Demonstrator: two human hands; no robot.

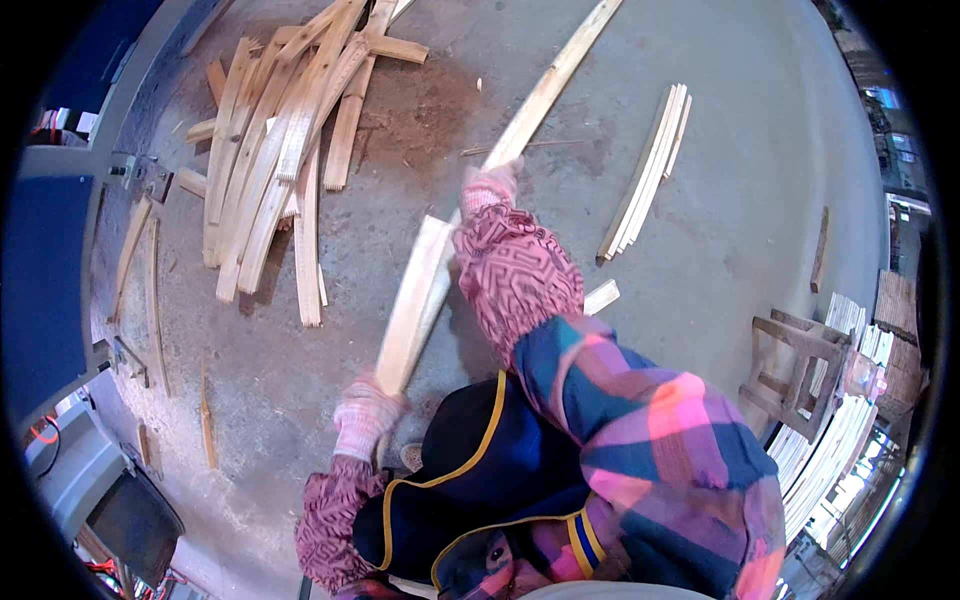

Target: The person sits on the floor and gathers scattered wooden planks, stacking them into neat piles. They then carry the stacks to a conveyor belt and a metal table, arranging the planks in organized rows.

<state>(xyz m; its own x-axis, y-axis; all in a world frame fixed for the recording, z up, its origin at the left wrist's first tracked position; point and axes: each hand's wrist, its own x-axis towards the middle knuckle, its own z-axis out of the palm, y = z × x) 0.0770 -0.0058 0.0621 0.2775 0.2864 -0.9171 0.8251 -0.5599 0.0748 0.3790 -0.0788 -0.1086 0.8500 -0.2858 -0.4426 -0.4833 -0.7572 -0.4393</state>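
Observation:
My left hand (369, 405), in a pale pink knit glove, is closed on the lower end of a short, wide wooden board (412, 300). The board slants up and away from me, its squared far end beside my right forearm. Farther forward, my right hand (490, 182), gloved the same way, grips a long wooden plank (552, 88) that runs to the top edge. A second pale edge shows along the short board; I cannot tell if it belongs to the long plank. Both hands look slightly blurred, and the gloves hide the exact finger positions.
A loose heap of wooden boards (285, 150) lies on the concrete floor at the far left. Several slim strips (648, 175) are stacked to the right. A small wooden stool (800, 365) stands at right beside stacked white strips (830, 450). Blue-and-grey machinery (55, 290) borders the left.

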